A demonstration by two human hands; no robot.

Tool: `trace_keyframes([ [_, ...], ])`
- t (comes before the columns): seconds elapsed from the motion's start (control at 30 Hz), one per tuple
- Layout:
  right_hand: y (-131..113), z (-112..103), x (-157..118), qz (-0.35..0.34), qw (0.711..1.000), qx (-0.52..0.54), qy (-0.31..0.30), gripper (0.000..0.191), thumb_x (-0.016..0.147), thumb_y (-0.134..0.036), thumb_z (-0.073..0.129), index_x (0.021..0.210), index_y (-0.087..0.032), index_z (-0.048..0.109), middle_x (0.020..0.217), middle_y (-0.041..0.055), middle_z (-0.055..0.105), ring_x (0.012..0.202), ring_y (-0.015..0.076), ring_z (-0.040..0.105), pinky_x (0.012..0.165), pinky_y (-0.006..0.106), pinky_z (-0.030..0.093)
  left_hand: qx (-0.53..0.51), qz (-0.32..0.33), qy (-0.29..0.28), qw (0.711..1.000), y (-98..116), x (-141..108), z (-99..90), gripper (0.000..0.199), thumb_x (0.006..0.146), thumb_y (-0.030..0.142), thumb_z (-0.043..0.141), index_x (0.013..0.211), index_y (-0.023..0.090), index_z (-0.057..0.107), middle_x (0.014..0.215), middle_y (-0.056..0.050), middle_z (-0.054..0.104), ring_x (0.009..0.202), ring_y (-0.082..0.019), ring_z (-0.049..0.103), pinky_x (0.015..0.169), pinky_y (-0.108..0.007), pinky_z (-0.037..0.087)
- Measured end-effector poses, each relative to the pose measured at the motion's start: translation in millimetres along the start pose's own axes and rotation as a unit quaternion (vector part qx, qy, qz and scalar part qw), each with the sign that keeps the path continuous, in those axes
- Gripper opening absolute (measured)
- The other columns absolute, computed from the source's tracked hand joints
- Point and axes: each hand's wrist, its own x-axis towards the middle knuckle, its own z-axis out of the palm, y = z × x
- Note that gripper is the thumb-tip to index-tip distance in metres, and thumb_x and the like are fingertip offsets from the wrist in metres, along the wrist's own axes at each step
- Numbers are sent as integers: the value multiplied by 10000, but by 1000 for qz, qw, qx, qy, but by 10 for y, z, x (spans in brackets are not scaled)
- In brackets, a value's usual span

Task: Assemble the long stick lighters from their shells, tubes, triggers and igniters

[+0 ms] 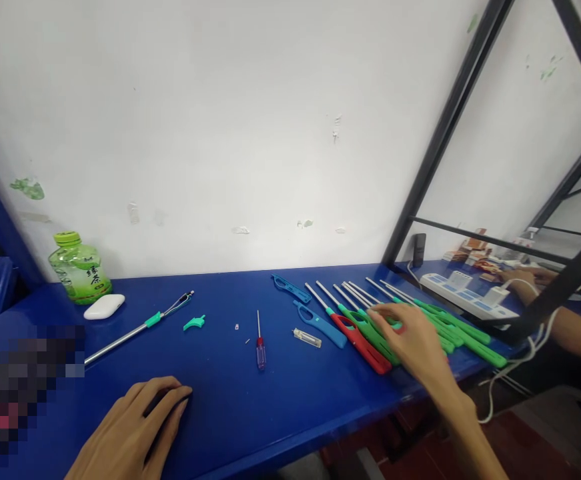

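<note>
My left hand rests on the blue table, fingers loosely bent and holding nothing. My right hand reaches over a row of long-nosed gas lighters, fingers apart; its fingertips are partly hidden, so I cannot tell how firmly they touch. Beside it lie a red lighter, a green lighter and several more green ones. Two blue casing halves and a clear fuel tank are left of them. A purple-handled screwdriver lies mid-table. An opened lighter's metal tube and teal trigger are farther left.
A green tea bottle and a white earbud case stand at the back left. Right, beyond a black metal frame, are a power strip, white cables and another person's arm. Tiny parts lie near the screwdriver.
</note>
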Motion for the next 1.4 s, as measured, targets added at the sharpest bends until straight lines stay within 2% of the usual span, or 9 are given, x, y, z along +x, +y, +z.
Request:
trace_keyframes([
  [0.1, -418, 192, 214, -88, 991, 12, -103, 321, 1073, -485, 594, 1119, -250, 808, 1153, 79, 820, 1120, 284, 713, 1048, 407, 508, 4, -2, 5, 1000, 25, 15, -2, 343, 1105, 429, 476, 1268, 348, 766, 1260, -30, 777, 1158, -243, 747, 1017, -357, 612],
  [0.17, -612, 320, 339, -116, 981, 2, -156, 289, 1081, -434, 622, 1170, -224, 800, 1159, 96, 812, 1161, 291, 703, 1070, 424, 508, 11, 7, 6, 1000, 65, 38, -28, 342, 1117, 430, 465, 1276, 347, 757, 1263, -20, 773, 1154, -235, 742, 1024, -350, 600],
  [0.33, -795, 541, 563, -105, 960, -46, -256, 304, 1077, -457, 677, 1155, -170, 744, 1124, 75, 771, 1033, 238, 744, 970, 465, 604, 5, 7, 35, 999, 232, 129, -134, 379, 1148, 477, 412, 1266, 329, 742, 1171, 4, 781, 1066, -199, 748, 928, -310, 595],
  [0.47, -876, 577, 660, -87, 947, -70, -301, 303, 1068, -426, 703, 1247, -182, 714, 1241, 83, 743, 1053, 231, 744, 932, 445, 636, 55, -27, -13, 998, 195, 245, -183, 439, 1133, 495, 382, 1194, 306, 773, 1175, -33, 780, 1043, -221, 751, 899, -356, 602],
  [0.7, -970, 534, 667, -72, 936, -96, -332, 316, 1065, -412, 709, 1298, -199, 702, 1317, 95, 720, 1120, 250, 731, 965, 462, 630, 155, -104, -105, 977, -390, 897, -264, 316, 1093, 287, 485, 1202, 188, 764, 1208, -117, 750, 1104, -296, 705, 992, -494, 576],
  [0.77, -963, 535, 661, -70, 934, -95, -338, 310, 1067, -406, 707, 1303, -205, 701, 1331, 96, 716, 1130, 250, 728, 970, 461, 629, 188, -133, -132, 964, -515, 1073, -249, 247, 1075, 328, 624, 1247, 176, 716, 1204, -91, 735, 1112, -265, 708, 994, -493, 587],
  [0.83, -952, 546, 668, -67, 932, -92, -345, 313, 1066, -400, 708, 1311, -207, 699, 1345, 98, 711, 1142, 254, 725, 977, 465, 627, 215, -154, -158, 951, -590, 1185, -210, 312, 1049, 394, 703, 1273, 177, 689, 1240, -82, 722, 1125, -253, 713, 992, -494, 602],
  [1.13, -908, 592, 740, -44, 920, -65, -385, 313, 1068, -414, 703, 1308, -212, 703, 1337, 89, 714, 1117, 253, 731, 951, 445, 637, 235, -187, -230, 926, -719, 1222, -76, 378, 1046, 424, 711, 1333, 183, 666, 1322, -99, 701, 1149, -261, 714, 980, -494, 620],
  [1.4, -972, 628, 742, -80, 954, -3, -289, 316, 1079, -433, 684, 1264, -178, 699, 1211, 78, 739, 990, 214, 741, 877, 417, 643, 198, -199, -238, 930, -799, 1219, -49, 351, 1045, 412, 715, 1305, 179, 676, 1289, -91, 712, 1112, -247, 724, 953, -471, 629],
])
